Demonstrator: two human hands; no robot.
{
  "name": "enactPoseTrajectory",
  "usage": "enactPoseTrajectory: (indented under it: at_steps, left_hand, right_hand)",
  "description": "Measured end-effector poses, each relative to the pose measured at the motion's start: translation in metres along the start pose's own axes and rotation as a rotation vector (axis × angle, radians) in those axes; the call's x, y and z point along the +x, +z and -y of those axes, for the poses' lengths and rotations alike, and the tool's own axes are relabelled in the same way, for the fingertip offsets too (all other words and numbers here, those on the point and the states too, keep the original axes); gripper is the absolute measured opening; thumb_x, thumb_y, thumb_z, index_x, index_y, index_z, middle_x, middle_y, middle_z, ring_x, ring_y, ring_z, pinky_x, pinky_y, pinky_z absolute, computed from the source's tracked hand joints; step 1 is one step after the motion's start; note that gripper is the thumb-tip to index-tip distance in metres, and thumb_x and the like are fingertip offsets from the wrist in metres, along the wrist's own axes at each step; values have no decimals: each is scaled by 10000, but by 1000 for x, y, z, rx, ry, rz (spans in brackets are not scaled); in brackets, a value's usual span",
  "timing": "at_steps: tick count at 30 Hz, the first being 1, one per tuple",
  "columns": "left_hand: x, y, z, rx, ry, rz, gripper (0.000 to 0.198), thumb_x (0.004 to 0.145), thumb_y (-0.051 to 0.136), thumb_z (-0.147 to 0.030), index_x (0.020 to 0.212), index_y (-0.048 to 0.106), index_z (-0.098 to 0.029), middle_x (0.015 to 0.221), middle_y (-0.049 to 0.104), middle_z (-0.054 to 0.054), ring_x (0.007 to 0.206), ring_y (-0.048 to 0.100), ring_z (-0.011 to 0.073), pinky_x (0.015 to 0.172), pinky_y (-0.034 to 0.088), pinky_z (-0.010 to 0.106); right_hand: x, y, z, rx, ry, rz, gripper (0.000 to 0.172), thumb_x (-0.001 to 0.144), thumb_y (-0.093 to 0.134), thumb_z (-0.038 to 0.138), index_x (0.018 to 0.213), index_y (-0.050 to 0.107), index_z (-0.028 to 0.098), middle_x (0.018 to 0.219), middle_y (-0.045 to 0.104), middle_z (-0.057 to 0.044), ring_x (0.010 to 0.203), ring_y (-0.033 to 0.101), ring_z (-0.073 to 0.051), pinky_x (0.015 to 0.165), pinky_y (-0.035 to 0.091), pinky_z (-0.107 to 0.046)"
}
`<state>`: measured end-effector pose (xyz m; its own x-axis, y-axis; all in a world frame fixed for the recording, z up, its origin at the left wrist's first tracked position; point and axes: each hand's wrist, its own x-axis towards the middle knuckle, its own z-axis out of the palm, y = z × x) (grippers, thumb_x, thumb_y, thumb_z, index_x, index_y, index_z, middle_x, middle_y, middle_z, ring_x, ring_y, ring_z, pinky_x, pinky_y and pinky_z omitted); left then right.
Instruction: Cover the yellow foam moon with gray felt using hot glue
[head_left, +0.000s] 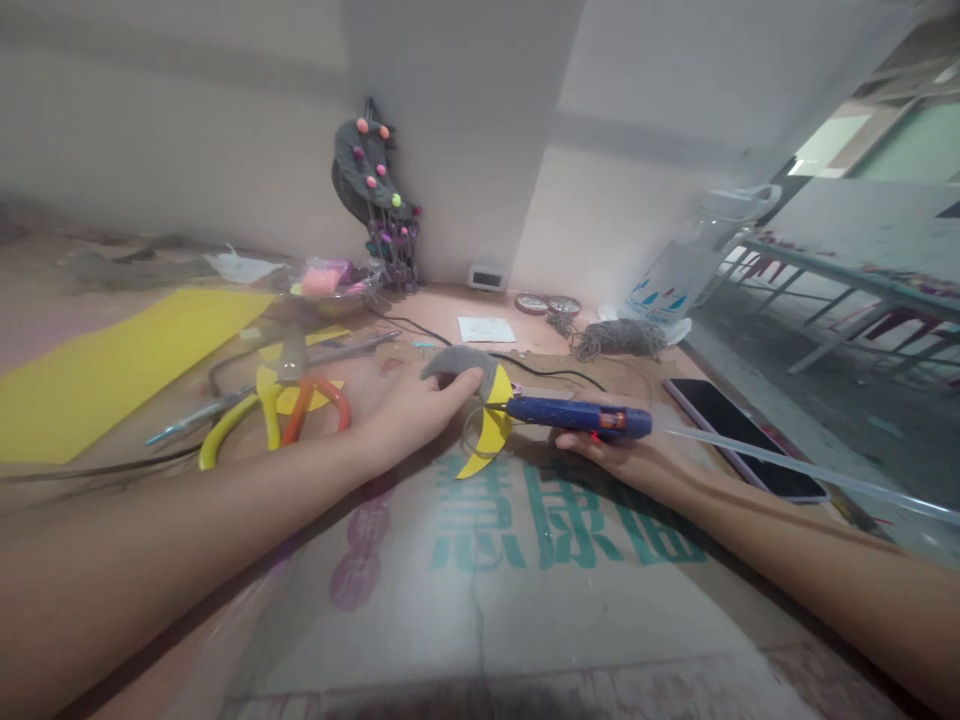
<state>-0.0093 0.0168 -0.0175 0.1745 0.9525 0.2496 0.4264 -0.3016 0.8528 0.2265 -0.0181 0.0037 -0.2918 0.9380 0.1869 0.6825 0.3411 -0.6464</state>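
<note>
A yellow crescent cutout (493, 437), its upper part wrapped in grey yarn, is pinched between the thumb and fingers of my left hand (431, 400). My right hand (600, 445) grips a blue hot glue gun (562, 412) that has a red light lit. The gun's nozzle meets the yellow part of the crescent, just below the wrapped section. From the gun's rear a long clear glue stick (795, 460) runs off to the right. Under both hands lies a flattened cardboard sheet (600, 610) printed with green characters.
Orange- and yellow-handled tools (300, 410) and yellow card (135, 370) lie left. A finished-looking grey moon ornament (367, 190) hangs at the wall. Grey yarn (619, 338), a water bottle (671, 265) and a phone (742, 435) are right. A black cord (555, 372) crosses behind my hands.
</note>
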Motion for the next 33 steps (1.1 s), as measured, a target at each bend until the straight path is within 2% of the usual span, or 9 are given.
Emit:
enactPoseTrajectory:
  at_steps: [11,16,20,27,33]
  left_hand:
    - [0,-1,-1,44,-80,12,339,815,472,-453,654,633,-201,521,569,-24,589,531,167,623,418,270]
    - [0,0,0,48,-82,3,363,815,479,-468,640,634,-191,555,606,-10,604,544,177,635,426,276]
    - [0,1,3,44,-75,18,384,820,471,-486,637,635,-191,574,619,-11,603,543,173,637,424,271]
    - [1,-1,0,77,-70,8,390,821,462,-475,600,618,-194,506,569,-18,587,524,170,624,417,263]
    - [0,-1,0,91,-104,21,397,819,443,-505,682,647,-192,554,586,-17,590,520,170,632,418,274]
  right_hand:
    - [2,3,-15,31,22,-2,251,723,659,493,704,589,253,682,638,-16,626,589,-201,544,477,-308]
    - [-1,1,-6,43,14,-3,265,695,683,494,702,599,243,692,646,-21,614,588,-205,520,447,-309]
    - [-3,-1,6,-41,38,20,223,707,681,447,683,608,237,627,613,-13,551,548,-178,486,416,-295]
    - [2,5,2,113,71,-20,197,673,680,418,701,586,248,713,662,-19,596,590,-193,532,487,-305]
    - [1,3,0,59,84,10,256,702,653,465,745,594,220,711,637,-35,648,603,-213,580,498,-322]
